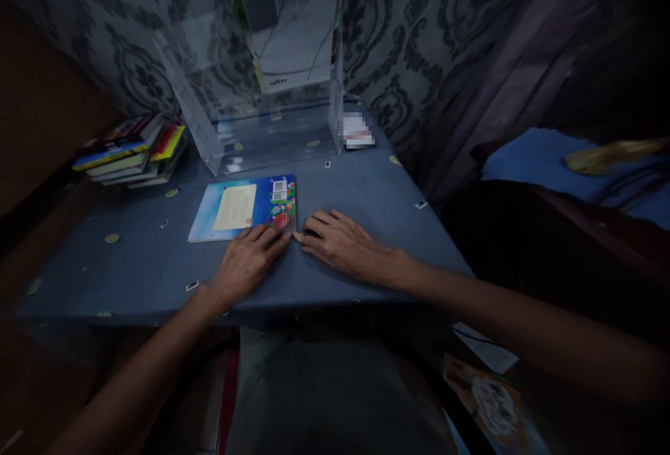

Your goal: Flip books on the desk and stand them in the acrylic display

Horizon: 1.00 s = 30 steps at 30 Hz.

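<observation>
A thin blue book (235, 207), back cover up with a pale text panel and a barcode, lies flat on the cloth-covered table. My left hand (248, 259) rests palm down at its near edge, fingers stretched over the lower right part of the cover and the thumb reaching toward the corner. Just right of that corner, my right hand (345, 242) lies on the tablecloth with its fingers apart and slightly bent. Its thumb tip is close to the corner; whether it touches is too dim to tell. Neither hand is wrapped around anything.
A clear plastic stand (277, 134) rises behind the book, with a white printed sheet (301, 29) in it. Several stacked books (136, 151) sit at the left back. A small white item (357, 132) is beside the stand. Blue cloth (544, 162) lies to the right.
</observation>
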### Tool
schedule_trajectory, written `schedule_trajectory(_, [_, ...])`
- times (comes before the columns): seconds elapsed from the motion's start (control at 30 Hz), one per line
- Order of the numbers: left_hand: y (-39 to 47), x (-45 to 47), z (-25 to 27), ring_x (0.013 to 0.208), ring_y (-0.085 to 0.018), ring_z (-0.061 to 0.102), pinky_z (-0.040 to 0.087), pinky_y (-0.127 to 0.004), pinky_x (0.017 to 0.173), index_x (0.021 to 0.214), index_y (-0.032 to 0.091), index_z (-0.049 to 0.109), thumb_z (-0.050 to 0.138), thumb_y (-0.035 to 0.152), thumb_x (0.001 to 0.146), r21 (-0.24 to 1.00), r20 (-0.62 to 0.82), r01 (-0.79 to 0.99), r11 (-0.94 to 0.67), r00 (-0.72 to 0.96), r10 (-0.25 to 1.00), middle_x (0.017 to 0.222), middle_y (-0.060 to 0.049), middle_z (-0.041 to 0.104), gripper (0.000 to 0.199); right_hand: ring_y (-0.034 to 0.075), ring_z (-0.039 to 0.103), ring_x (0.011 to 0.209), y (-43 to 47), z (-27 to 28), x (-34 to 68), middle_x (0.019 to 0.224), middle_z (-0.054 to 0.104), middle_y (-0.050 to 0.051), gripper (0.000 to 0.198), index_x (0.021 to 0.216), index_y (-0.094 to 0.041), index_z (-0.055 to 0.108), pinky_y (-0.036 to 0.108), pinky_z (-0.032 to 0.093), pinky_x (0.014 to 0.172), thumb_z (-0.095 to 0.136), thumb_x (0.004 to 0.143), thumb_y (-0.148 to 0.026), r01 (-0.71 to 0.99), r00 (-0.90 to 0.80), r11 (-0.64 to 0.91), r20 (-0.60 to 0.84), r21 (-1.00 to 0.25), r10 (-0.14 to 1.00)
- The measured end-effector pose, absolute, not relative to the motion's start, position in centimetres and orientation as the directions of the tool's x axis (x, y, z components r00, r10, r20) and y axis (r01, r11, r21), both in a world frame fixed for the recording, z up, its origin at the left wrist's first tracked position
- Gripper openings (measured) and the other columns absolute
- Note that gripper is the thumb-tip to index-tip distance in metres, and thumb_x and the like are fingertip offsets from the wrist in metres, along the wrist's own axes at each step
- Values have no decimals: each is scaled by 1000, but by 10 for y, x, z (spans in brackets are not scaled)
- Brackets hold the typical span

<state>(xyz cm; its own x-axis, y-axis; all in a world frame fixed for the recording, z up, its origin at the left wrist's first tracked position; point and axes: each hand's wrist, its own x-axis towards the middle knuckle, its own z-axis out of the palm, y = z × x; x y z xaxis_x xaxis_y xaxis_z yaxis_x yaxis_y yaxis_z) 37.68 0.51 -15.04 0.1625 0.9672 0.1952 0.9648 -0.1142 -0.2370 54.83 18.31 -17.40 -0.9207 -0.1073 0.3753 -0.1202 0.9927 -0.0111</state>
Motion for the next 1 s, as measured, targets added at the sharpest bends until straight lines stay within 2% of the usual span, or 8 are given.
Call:
schedule_trajectory(0.1, [4,371,-155,108,-26,64,54,-43,91,137,22,64,48,14,100,-119,254,988,-99,127,959,127,-13,69,41,24,58,124,187,-178,542,124,72,10,28,125,-18,68,42,48,98,47,107,-23,-163,-899,982,423,-93,-109])
schedule_trajectory(0.17, [4,366,-153,110,-25,64,54,-44,95,137,24,64,47,16,101,-21,265,992,-125,126,956,128,-12,69,40,23,58,126,189,-180,537,125,73,10,27,123,-17,69,41,48,100,47,107,-21,-201,-882,973,453,-111,-130])
schedule_trajectory(0.27, [7,351,-146,111,-23,65,54,-40,96,131,24,68,44,21,104,130,257,981,-146,109,960,126,-10,70,37,23,64,112,190,-178,531,112,76,10,22,111,-14,71,39,49,96,50,105,-19,-240,-860,967,481,-87,-170])
schedule_trajectory(0.37, [11,315,-144,116,-23,64,52,-42,103,130,24,69,41,31,106,221,239,974,-39,-16,971,126,-10,70,38,22,64,98,189,-171,528,99,75,9,18,98,-13,70,36,50,89,53,103,-17,-258,-855,965,475,-43,-207])
schedule_trajectory(0.5, [11,246,-152,133,-30,56,44,-51,115,135,20,66,39,44,104,201,212,943,266,-307,928,143,-13,62,48,21,60,90,187,-162,525,94,73,9,19,96,-13,69,34,48,83,51,103,-13,-247,-853,969,471,21,-227])
schedule_trajectory(0.57, [9,217,-157,134,-30,56,43,-50,115,139,17,62,37,45,103,198,201,916,350,-387,900,146,-15,59,53,21,59,87,186,-162,523,93,72,9,22,98,-14,69,33,47,81,48,103,-11,-229,-858,973,463,40,-221])
schedule_trajectory(0.77, [3,190,-167,138,-28,52,39,-48,119,144,18,57,29,40,103,214,205,885,413,-454,867,147,-10,61,55,21,59,91,178,-172,523,98,72,9,23,101,-15,70,37,46,87,48,102,-9,-182,-843,981,504,61,-188])
schedule_trajectory(1.0, [6,198,-164,136,-26,54,38,-43,119,144,13,57,30,35,104,198,181,883,426,-460,869,146,-13,61,53,23,60,94,172,-177,527,98,71,10,22,109,-14,71,39,47,90,51,101,-9,-157,-833,986,529,54,-162])
